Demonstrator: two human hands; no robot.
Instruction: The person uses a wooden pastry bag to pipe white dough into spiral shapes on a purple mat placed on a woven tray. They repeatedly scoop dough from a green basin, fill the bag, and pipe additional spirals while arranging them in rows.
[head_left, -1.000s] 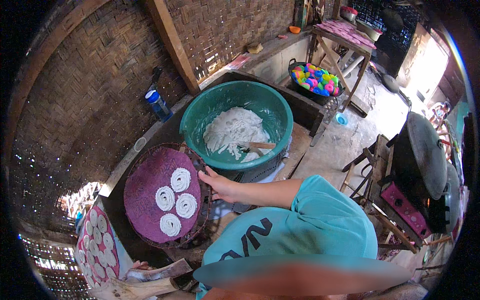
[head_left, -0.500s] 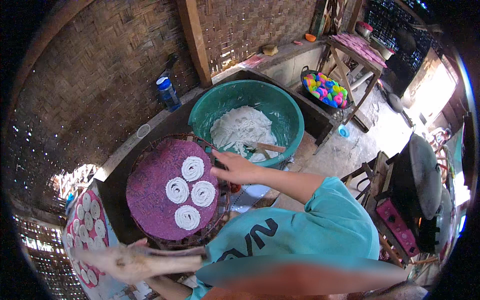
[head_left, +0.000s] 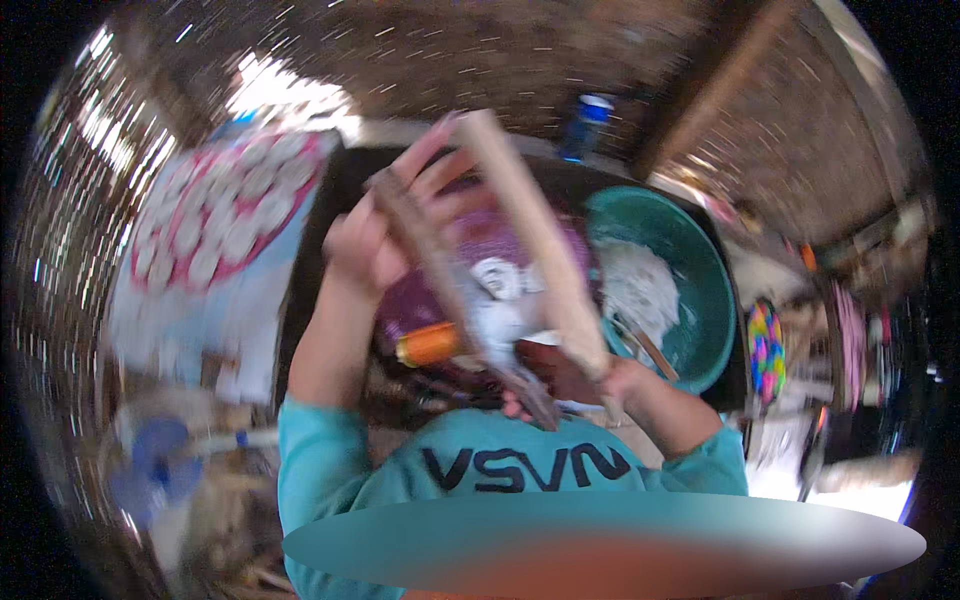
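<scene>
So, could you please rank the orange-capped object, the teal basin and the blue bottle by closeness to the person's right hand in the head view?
From the right hand:
1. Teal basin, just to its right.
2. Orange-capped object, to its left.
3. Blue bottle, far up by the wall.

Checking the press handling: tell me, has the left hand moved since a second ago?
Yes. The left hand has come up into view and now grips the top of the wooden press, left of the green basin.

Single head-worn fisheye view, looking steeply down over the wearer's teal shirt (head_left: 500,470). Very close range; frame motion-blurred. A wooden two-bar tool (head_left: 520,260) fills centre frame, the teal basin (head_left: 690,290) right, woven wall (head_left: 420,50) curving across the top.
</scene>
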